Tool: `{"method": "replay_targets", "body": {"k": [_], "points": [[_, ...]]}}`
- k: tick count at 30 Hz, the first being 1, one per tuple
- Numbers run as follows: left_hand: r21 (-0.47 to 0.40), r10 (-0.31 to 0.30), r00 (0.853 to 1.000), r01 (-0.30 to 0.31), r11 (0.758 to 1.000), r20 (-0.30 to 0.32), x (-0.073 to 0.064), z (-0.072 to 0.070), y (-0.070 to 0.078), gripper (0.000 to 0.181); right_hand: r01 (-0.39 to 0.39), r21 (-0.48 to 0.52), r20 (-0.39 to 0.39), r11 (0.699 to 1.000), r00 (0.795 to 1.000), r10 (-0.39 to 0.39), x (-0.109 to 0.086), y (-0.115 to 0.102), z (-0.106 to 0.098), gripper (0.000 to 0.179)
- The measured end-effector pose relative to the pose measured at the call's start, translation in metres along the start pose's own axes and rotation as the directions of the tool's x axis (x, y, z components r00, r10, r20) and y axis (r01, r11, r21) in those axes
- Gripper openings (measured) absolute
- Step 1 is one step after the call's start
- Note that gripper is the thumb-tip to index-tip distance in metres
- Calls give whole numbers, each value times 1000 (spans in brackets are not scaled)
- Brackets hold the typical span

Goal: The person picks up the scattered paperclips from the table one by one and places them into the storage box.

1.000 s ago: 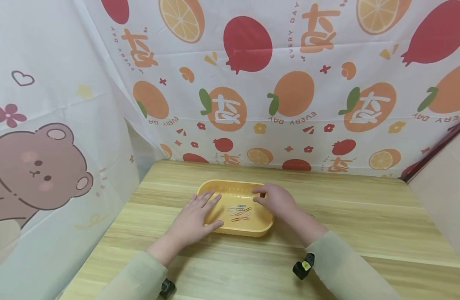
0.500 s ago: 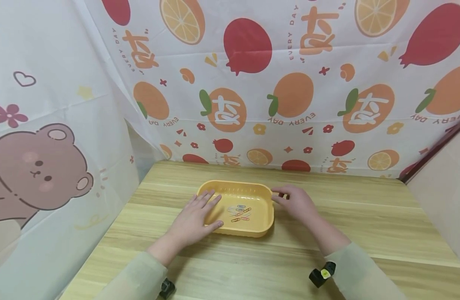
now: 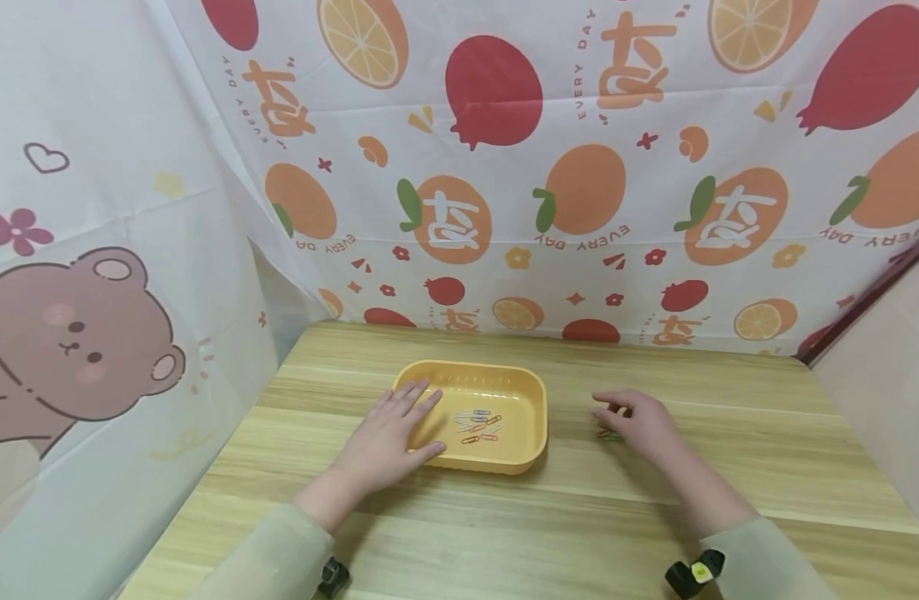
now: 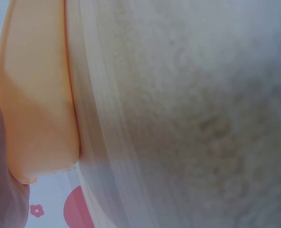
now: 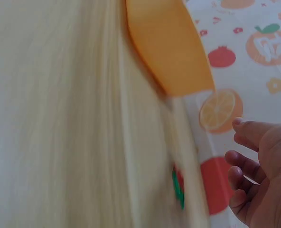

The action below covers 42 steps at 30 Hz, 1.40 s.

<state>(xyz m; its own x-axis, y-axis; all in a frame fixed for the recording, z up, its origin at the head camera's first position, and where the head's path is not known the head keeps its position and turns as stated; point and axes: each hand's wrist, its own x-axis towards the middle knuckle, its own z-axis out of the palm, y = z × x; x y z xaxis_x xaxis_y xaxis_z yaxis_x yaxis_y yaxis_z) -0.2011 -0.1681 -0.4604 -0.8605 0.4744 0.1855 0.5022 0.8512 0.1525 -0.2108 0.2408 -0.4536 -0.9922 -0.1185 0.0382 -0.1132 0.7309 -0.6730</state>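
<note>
A yellow plastic tray (image 3: 525, 429) stands on the wooden table, with several coloured paper clips (image 3: 480, 420) scattered on its floor. My left hand (image 3: 384, 439) rests on the tray's left end, fingers spread over the rim. The left wrist view shows the tray's outer side (image 4: 38, 90) and part of that hand. Right of the tray, my right hand (image 3: 645, 423) hovers with loosely bent fingers and nothing visible between them. More paper clips (image 3: 609, 433), a green one among them, lie under its fingertips. They look blurred in the right wrist view, where green and red clips (image 5: 178, 187) show.
Behind the table (image 3: 729, 400) hangs a white fruit-print cloth (image 3: 504, 200). A bear-print cloth (image 3: 77, 333) closes the left side. Each sleeve carries a small black wrist camera (image 3: 691, 575).
My right hand has moved from over the tray's right end out to the right, above the clips on the table. The left hand has stayed on the tray.
</note>
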Motion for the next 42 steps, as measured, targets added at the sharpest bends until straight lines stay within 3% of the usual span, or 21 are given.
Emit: {"method": "replay_targets", "body": {"k": [13,22,42], "points": [[-16,3,1000,-4,1000,-21,0,-1,1,80,-49,-80,-2,996,999,49,-12,32,-9,31],[-20,0,1000,0,1000,-17,0,-2,0,80,5,-174,23,985,1000,-1,-10,48,-1,22],[-13,-2,1000,2,1000,-8,1,1,-1,80,37,-260,22,965,999,-32,-4,53,2,8]]}}
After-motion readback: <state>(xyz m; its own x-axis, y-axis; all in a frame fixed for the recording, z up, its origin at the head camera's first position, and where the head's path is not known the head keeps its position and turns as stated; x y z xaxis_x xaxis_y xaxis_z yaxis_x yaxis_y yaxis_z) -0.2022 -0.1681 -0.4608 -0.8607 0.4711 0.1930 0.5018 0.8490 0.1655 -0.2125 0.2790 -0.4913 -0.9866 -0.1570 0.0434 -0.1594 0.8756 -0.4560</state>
